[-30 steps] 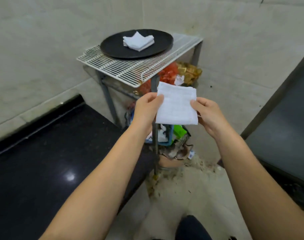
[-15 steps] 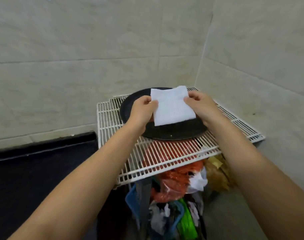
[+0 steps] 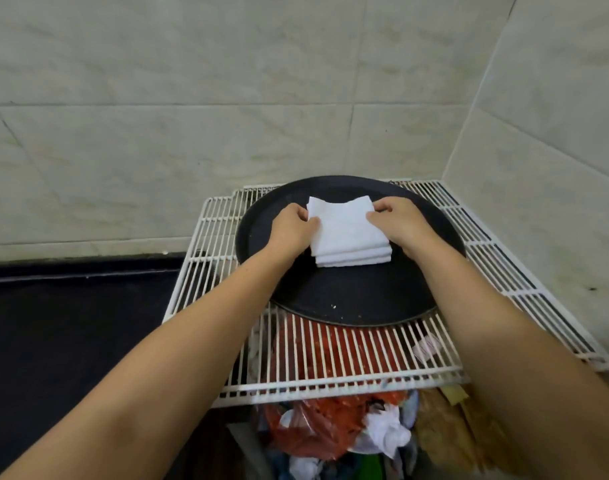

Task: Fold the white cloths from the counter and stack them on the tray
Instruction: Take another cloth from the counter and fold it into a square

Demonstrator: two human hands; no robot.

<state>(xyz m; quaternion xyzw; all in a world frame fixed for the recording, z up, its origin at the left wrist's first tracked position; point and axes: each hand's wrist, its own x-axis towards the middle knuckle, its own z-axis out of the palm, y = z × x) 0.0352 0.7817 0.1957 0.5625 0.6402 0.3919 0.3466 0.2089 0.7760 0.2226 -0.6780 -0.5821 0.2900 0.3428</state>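
A round black tray (image 3: 348, 299) rests on a white wire rack (image 3: 330, 368) in the corner of the tiled walls. On the tray lies a small stack of folded white cloths (image 3: 351, 252). The top folded white cloth (image 3: 344, 223) lies flat on that stack. My left hand (image 3: 292, 228) pinches its left edge and my right hand (image 3: 396, 221) pinches its right edge, both resting low over the tray.
A black counter (image 3: 71, 341) runs along the wall at the left. Under the rack sits a heap of red plastic bags (image 3: 310, 431) and crumpled white scraps (image 3: 386, 431). Tiled walls close in behind and to the right.
Both hands carried the folded cloth forward and down from mid-air onto the stack on the tray. The view moved closer to the rack.
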